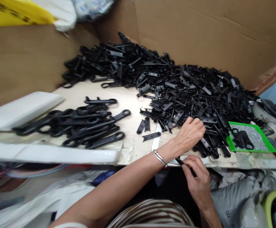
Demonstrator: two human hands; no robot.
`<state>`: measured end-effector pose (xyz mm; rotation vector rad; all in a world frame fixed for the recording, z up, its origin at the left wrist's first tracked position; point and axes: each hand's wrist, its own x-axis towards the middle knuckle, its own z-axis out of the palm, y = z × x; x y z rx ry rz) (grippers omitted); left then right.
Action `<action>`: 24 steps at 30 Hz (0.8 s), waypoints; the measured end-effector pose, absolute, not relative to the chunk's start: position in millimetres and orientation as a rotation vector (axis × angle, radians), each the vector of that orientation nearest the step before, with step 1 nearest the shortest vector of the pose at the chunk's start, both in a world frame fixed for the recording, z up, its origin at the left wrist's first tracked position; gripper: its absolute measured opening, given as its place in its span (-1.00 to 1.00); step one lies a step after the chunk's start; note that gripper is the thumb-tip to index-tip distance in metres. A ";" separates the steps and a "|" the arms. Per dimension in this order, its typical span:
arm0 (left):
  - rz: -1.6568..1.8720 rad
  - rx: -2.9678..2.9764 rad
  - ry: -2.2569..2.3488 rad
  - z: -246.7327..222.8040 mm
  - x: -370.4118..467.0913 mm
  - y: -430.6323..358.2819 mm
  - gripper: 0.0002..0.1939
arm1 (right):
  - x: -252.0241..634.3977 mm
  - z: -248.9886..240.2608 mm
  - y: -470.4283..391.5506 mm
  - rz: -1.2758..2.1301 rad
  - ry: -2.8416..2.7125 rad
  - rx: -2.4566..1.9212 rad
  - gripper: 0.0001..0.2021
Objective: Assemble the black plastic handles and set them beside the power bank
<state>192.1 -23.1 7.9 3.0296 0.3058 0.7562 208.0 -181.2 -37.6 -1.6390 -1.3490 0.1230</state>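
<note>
My left hand [191,133], with a silver bangle on its wrist, reaches across to the near edge of a heap of small black plastic parts [199,88]. Its fingers are bent and pressed together; what they pinch, if anything, is hidden. Just below, at the table's front edge, my right hand [198,174] is closed around a narrow black plastic piece [180,161], whose tip sticks out to the left. Longer black parts [210,147] lie beside my left hand. A few flat black strips [151,136] rest on the table left of it.
Long black handles with ring ends [90,125] lie piled at left, near a white block [21,109] and a white foam strip [52,152]. A green tray [231,144] at right holds small shiny pieces and black parts. Cardboard walls [199,34] enclose the back.
</note>
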 end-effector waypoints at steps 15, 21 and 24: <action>0.804 0.920 0.303 -1.3 96.7 -18.9 -0.63 | 231.9 -52.2 -172.6 0.544 -0.569 -1.628 -0.59; 0.789 0.607 0.297 -12.2 62.8 -31.6 -0.59 | 196.7 -23.1 -130.4 0.666 -0.627 -1.423 -0.61; 0.754 0.575 0.282 -17.6 61.1 -36.8 -0.57 | 184.6 -8.3 -115.6 0.730 -0.682 -1.366 -0.65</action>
